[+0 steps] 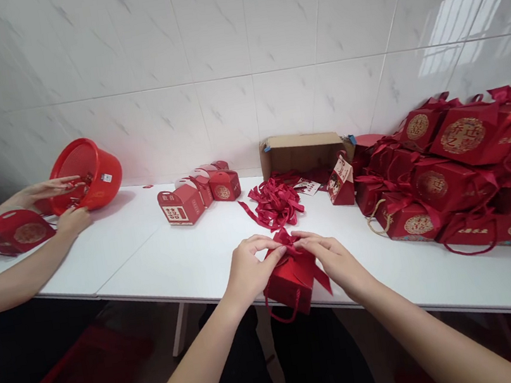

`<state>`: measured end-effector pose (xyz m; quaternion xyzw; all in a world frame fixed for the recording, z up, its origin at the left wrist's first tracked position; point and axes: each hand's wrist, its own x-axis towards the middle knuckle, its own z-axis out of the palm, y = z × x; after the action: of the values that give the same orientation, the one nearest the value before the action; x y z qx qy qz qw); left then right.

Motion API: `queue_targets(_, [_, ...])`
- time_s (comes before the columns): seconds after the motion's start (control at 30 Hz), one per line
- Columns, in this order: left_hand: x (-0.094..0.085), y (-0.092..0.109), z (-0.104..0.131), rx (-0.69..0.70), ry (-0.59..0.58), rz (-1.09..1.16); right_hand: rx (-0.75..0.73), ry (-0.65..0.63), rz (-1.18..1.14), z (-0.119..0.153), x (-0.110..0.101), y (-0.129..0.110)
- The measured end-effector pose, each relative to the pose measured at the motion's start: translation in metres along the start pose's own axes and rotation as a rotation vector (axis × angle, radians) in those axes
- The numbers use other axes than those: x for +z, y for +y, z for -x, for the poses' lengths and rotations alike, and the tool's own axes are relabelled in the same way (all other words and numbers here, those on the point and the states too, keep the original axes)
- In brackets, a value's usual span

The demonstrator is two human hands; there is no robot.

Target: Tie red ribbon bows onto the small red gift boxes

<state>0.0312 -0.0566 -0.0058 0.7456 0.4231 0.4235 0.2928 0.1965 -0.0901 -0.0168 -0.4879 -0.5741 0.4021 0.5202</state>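
Note:
A dark red gift box point(291, 282) with a rope handle sits at the table's front edge, before my body. On its top is a red ribbon bow point(283, 237). My left hand point(253, 265) pinches the bow's left side between thumb and fingers. From the other side my right hand point(327, 256) grips the bow, its fingertips close to the left thumb. A ribbon tail hangs down the box's right side, below my right hand. Just behind the box lies a heap of loose red ribbons point(277, 201).
Finished-looking red boxes point(455, 181) are stacked on the right. An open cardboard carton point(303, 143) stands against the wall, a small box point(341, 182) beside it. Several red boxes point(183, 203) stand left of the ribbons. Far left, a co-worker's hands point(72, 220) reach at a red basket point(106, 175).

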Motion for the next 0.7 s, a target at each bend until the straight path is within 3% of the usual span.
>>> queue_targets(0.2, [-0.011,0.006,-0.004,-0.015,-0.066,-0.081,-0.251,-0.014,0.473,0.002,-0.020,-0.010])
queue_targets(0.33, [-0.014,0.015,-0.005,0.010,-0.145,-0.061,-0.349,-0.027,0.647,0.006,-0.030,-0.023])
queue_targets(0.53, [-0.023,0.023,-0.007,0.075,-0.205,-0.070,-0.201,-0.369,0.483,0.020,-0.040,-0.056])
queue_targets(0.7, [-0.031,0.028,-0.008,0.152,-0.280,-0.178,-0.146,-0.234,0.420,-0.015,-0.028,-0.046])
